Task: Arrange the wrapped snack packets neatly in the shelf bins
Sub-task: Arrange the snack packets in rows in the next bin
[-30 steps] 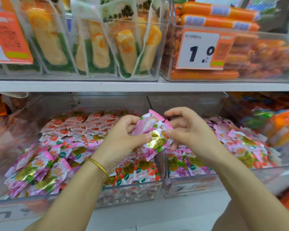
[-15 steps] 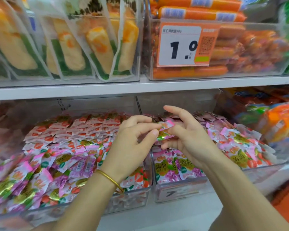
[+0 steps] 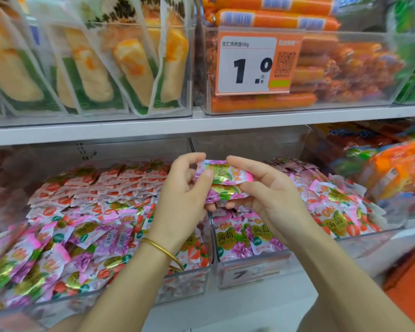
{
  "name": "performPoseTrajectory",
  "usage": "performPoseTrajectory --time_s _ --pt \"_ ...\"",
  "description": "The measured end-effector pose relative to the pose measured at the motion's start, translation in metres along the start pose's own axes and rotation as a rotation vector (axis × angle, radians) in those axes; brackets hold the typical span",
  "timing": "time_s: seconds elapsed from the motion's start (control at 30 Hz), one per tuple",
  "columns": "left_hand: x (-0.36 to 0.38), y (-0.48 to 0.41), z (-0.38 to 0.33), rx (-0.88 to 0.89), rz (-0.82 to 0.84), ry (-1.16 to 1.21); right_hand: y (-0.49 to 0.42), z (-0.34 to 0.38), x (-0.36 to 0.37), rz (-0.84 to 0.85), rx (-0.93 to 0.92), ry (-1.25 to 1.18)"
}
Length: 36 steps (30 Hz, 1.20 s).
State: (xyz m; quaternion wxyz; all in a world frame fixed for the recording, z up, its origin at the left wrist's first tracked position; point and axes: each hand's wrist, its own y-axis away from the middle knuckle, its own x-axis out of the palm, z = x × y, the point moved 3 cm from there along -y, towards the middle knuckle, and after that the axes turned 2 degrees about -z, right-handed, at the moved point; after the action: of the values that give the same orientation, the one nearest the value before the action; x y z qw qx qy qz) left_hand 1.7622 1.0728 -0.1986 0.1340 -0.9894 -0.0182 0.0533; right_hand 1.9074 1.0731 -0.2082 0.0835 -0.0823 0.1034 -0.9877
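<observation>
packets: glossy, foil-like plastic film
bins: clear, smooth plastic
bangle: shiny gold-coloured metal
tag: matt paper

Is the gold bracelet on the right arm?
No, the gold bracelet circles the wrist of the left hand; the right hand, also pinching the pink packets, has none.

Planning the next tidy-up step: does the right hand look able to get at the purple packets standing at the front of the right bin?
Probably yes: the right hand hovers close above those purple packets and the bin is open-topped, though its grip is taken up by the held packets.
</observation>
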Motion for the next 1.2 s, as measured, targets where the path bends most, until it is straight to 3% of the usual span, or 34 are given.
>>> performPoseTrajectory --time_s 0.1,0.2,0.27,0.4,0.47,0.57,0.67,0.83,0.97,1.03,1.1,1.2 --pt "-0.003 -0.004 0.004 -0.135 -0.008 0.119 0.003 0.000 -0.010 0.030 -0.041 0.043" --pt "-0.004 -0.006 0.008 -0.219 0.021 0.176 0.010 0.008 -0.017 0.130 -0.313 0.546" --pt "-0.001 -0.005 0.008 -0.248 0.063 0.191 0.010 0.004 -0.017 0.163 -0.449 0.729" --pt "0.003 -0.004 0.002 -0.243 0.111 0.164 0.010 0.002 -0.014 0.031 -0.651 0.793" --pt "0.002 -0.007 0.000 -0.142 0.062 0.009 0.011 0.003 -0.018 -0.037 -0.684 0.823" --pt "-0.006 -0.018 0.003 0.106 -0.083 -0.336 0.006 0.003 -0.035 -0.161 -0.629 1.005" --pt "-0.011 -0.029 0.015 0.148 -0.110 -0.535 -0.011 0.007 -0.053 -0.294 -0.550 1.197" --pt "-0.010 -0.034 0.024 0.112 -0.113 -0.496 -0.079 -0.006 -0.032 -0.287 -0.332 1.651" --pt "-0.018 -0.034 0.029 0.061 -0.129 -0.425 -0.116 -0.032 -0.001 -0.205 -0.223 1.849" --pt "-0.022 -0.033 0.028 0.066 -0.146 -0.426 -0.116 -0.051 -0.002 -0.067 -0.124 1.835" --pt "-0.027 -0.033 0.027 0.071 -0.165 -0.436 -0.107 -0.047 -0.010 -0.032 -0.096 1.762" --pt "-0.034 -0.033 0.027 0.051 -0.177 -0.430 -0.100 -0.036 -0.024 0.048 -0.026 1.453"
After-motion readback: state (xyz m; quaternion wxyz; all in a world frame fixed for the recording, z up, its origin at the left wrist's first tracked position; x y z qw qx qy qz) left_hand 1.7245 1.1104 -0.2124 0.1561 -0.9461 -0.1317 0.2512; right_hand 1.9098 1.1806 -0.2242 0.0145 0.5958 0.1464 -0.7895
